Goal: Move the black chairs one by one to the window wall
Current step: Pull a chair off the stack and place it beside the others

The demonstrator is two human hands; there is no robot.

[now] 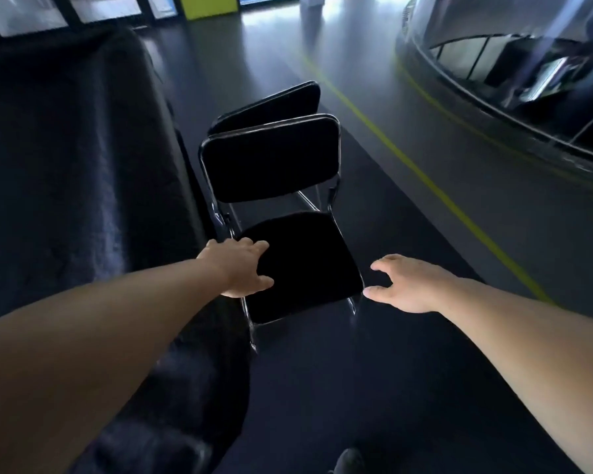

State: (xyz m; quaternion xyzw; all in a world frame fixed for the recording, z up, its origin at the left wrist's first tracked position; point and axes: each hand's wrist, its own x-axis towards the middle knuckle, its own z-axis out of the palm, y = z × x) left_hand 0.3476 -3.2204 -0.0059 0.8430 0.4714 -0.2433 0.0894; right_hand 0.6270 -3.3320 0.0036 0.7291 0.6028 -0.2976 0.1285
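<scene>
A black padded chair (302, 265) with a chrome tube frame stands on the dark floor in front of me, its backrest on the far side. A second black chair (271, 107) stands right behind it. My left hand (240, 266) rests on the left edge of the near chair's seat, fingers spread over the pad and thumb on top. Just off the seat's right front corner hovers my right hand (408, 285), thumb and fingers apart and holding nothing. Whether its thumb touches the corner is unclear.
A long table draped in dark cloth (72, 165) runs along the left, close to the chairs. A yellow floor line (421, 176) crosses diagonally on the right, with a curved shiny wall (493, 107) beyond it. Windows (31, 12) show at the far top left.
</scene>
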